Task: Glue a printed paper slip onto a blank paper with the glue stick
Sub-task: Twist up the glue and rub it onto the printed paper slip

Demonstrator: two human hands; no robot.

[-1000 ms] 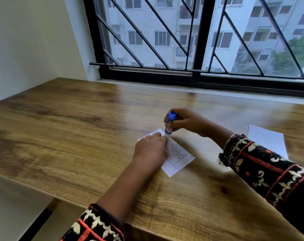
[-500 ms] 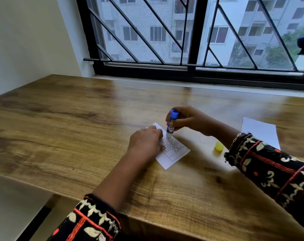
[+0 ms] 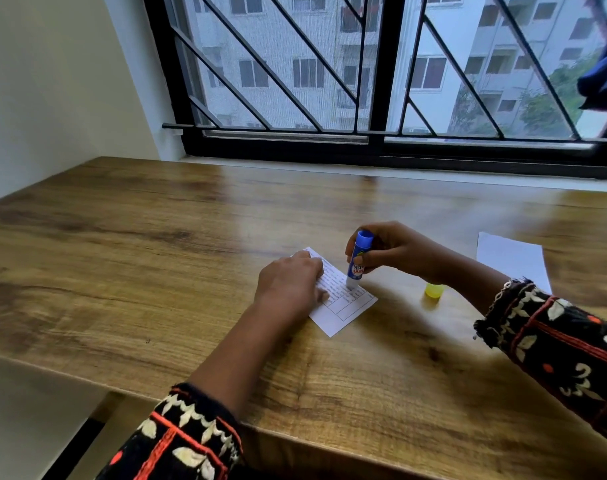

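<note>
Slid down the printed slip (image 3: 343,299) since a moment ago — glue stick (image 3: 357,259), gripped upright in right hand (image 3: 392,251), tip touching near the right edge. Bare wooden table (image 3: 156,254) all round, window behind. Pinned flat under left hand (image 3: 290,285), fingers spread — blank paper (image 3: 511,259) and yellow cap (image 3: 433,291) well right.

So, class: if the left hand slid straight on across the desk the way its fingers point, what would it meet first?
The left hand lies flat on the printed slip, fingers aimed at the right. It would probably meet the glue stick first, which the right hand holds tip-down on the slip.
</note>
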